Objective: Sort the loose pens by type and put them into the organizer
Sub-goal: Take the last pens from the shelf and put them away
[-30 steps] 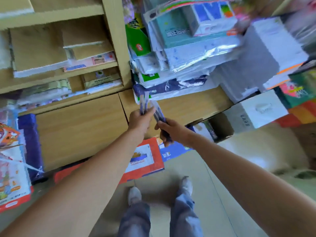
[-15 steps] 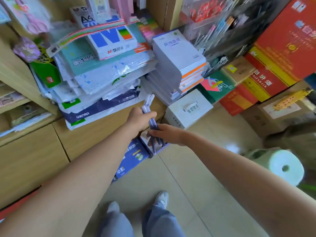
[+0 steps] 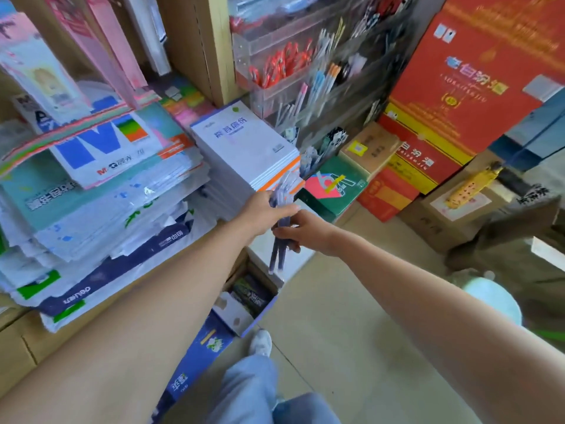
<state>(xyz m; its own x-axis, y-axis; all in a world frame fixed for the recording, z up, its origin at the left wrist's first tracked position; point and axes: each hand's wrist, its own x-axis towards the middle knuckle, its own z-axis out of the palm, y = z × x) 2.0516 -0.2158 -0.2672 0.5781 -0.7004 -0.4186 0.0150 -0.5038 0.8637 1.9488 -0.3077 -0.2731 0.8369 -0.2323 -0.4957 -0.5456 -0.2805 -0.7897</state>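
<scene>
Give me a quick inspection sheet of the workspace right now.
Surface: pale floor underfoot.
Job's things: bundle of dark pens held in both hands; clear pen rack ahead, already holding pens.
Clutter: paper stacks, notebooks, open box on the floor.
Hands: left hand grips the pens higher up, right hand lower down.
Cables: nothing seen.
Surroundings: red cartons, white roll.

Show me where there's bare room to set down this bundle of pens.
Free: the floor tiles between the open carton and the white roll; also the flat top of the white notepad stack. Crowded: the slumping paper piles and the pen rack.
</scene>
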